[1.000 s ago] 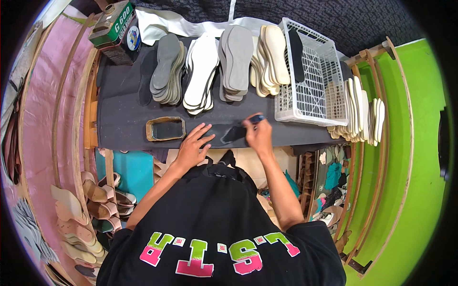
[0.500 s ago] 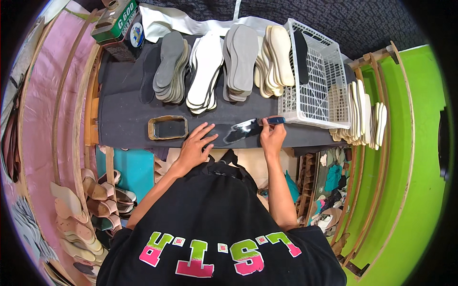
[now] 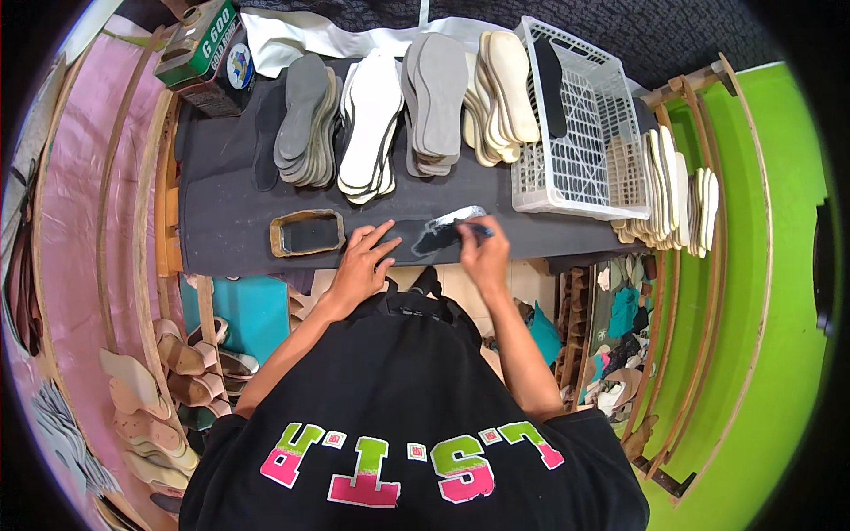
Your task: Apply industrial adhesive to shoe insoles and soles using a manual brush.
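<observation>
A black insole (image 3: 434, 241) lies flat near the front edge of the dark-covered table, with a wet, glossy smear over its right part. My left hand (image 3: 358, 273) is open, its spread fingers resting at the insole's left end. Over the right part, my right hand (image 3: 485, 262) is closed around a brush (image 3: 481, 230) with a dark blue handle; its bristle end is mostly hidden by the fingers. Left of my left hand sits a small brown-rimmed tub (image 3: 277, 239) with a dark inside.
Along the back stand stacks of dark grey insoles (image 3: 303, 111), white insoles (image 3: 370, 124), lighter grey insoles (image 3: 438, 97) and cream insoles (image 3: 507, 88). A white plastic crate (image 3: 580, 208) is at the right, beside more cream pieces (image 3: 664, 186). A green can (image 3: 208, 66) occupies the back left corner.
My right hand has moved left and toward me with the brush, and its wrist has turned. The left hand remains at the insole's left end. The whole view has shifted slightly.
</observation>
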`<state>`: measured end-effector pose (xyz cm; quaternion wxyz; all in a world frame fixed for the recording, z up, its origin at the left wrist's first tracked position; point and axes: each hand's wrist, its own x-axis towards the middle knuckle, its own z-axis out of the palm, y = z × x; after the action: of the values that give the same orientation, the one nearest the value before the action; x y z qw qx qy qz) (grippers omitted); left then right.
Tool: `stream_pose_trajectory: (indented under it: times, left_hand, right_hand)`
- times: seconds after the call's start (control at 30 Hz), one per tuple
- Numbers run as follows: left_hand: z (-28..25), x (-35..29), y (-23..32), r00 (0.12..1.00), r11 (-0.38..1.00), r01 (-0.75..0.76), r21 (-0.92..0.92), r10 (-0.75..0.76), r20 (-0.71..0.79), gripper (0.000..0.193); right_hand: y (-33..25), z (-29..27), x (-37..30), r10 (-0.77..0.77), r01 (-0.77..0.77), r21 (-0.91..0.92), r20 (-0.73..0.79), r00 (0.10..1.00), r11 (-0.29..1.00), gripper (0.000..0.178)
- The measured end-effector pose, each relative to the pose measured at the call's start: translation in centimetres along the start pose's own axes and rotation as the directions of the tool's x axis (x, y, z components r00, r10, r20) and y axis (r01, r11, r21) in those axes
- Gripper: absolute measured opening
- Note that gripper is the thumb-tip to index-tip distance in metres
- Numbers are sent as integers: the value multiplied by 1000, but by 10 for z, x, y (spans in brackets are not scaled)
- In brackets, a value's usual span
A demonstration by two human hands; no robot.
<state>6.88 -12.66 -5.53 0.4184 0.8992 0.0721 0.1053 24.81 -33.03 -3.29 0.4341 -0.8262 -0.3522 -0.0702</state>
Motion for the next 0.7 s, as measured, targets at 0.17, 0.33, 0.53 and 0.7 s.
stream_pose_trajectory:
  times: [0.17, 0.33, 0.53, 0.7]
  left_hand:
    - [8, -4, -3, 997, 994, 18, -111, -27, -76, 50]
    - [26, 12, 1, 988, 996, -57, -66, 46, -147, 49]
    - [22, 10, 6, 989, 998, -54, -21, 51, -141, 48]
    - [12, -6, 8, 995, 998, 57, -35, -60, -78, 46]
  right_hand:
    - [4, -4, -4, 143, -144, 116, 13, 990, 983, 9]
    - [12, -6, -2, 225, -224, 26, -132, 965, 974, 8]
    - [-35, 23, -43, 59, -72, 205, 73, 996, 976, 12]
    - [-23, -1, -28, 312, -308, 67, -63, 948, 949, 6]
